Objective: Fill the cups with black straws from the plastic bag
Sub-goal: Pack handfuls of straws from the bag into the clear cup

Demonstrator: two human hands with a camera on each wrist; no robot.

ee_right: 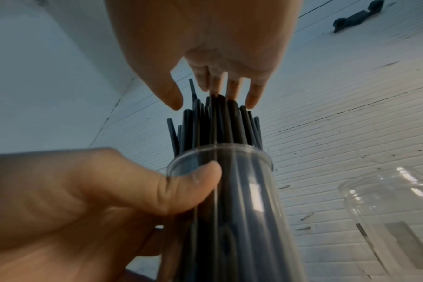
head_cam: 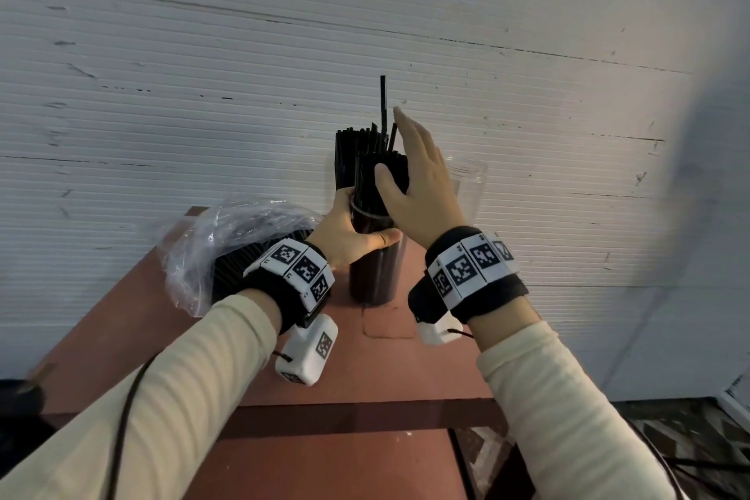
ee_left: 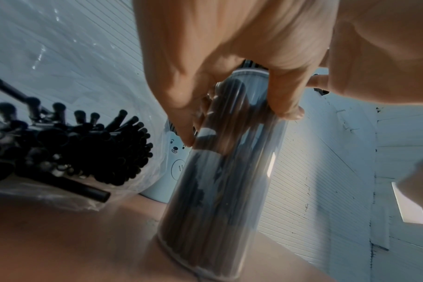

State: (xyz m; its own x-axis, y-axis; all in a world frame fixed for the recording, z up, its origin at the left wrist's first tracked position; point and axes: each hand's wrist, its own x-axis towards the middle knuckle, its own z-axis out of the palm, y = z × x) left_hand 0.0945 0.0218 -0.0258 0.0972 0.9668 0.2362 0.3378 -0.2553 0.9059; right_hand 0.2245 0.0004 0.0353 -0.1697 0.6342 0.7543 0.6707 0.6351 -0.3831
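Fingers (ee_left: pixel 181 122) of the left hand (head_cam: pixel 349 233) curl round a tall clear plastic cup (head_cam: pixel 375 268) just under its rim, thumb across the near side, holding it upright on the reddish-brown tabletop (head_cam: pixel 389 361). This cup is the landmark: a smooth, straight-walled cylinder packed with thin black straws (ee_right: pixel 220 122) whose tips stand well above its rim. Over those tips sits the right hand (head_cam: pixel 420 191), flat and relaxed, its four fingers (ee_right: pixel 251 95) straight and close together, touching the straw ends, the thumb spread to the near side; it grips nothing. One straw (head_cam: pixel 383 101) sticks up taller than the rest. Both wrists wear black bands with square black-and-white markers, over cream ribbed sleeves.

Left of the cup lies one crinkled, see-through plastic bag (head_cam: pixel 227 239) on the tabletop, with a bundle of loose black straws (ee_left: pixel 89 152) inside, their round hollow ends facing the cup. Right of the cup, a little apart, stands a second clear cup (head_cam: pixel 470 187). Just behind the held cup stands a third (ee_left: pixel 175 164), pale, printed with small cartoon faces, also full of black straws (head_cam: pixel 353 150). That makes three cups and one bag. Beyond them all rises a white ridged wall (head_cam: pixel 203 73) with dark scuffs.
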